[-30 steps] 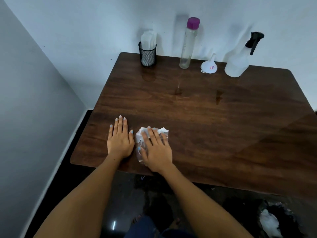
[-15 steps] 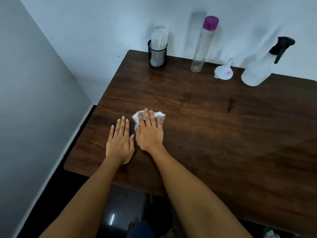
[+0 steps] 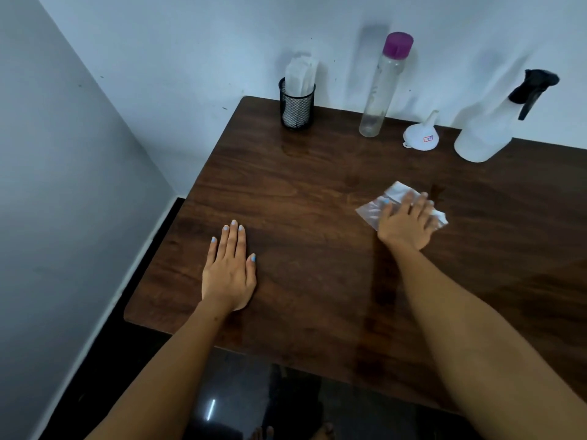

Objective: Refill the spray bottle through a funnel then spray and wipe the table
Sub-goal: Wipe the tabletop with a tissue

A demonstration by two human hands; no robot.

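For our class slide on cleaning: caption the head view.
Right hand presses a tissue across the wooden table; left hand rests flat.

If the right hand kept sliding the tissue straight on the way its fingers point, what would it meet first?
The right hand presses the tissue flat, fingers aimed toward the back wall. Bare table lies ahead; the funnel looks likeliest first, though depth is uncertain.

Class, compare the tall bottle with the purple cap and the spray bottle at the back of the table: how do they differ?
The tall bottle is slim and clear; the spray bottle is wide and cloudy white. The tall bottle has a flat purple cap; the spray bottle has a black trigger head. The tall bottle stands left of the funnel, the spray bottle right. Both stand upright by the wall, untouched.
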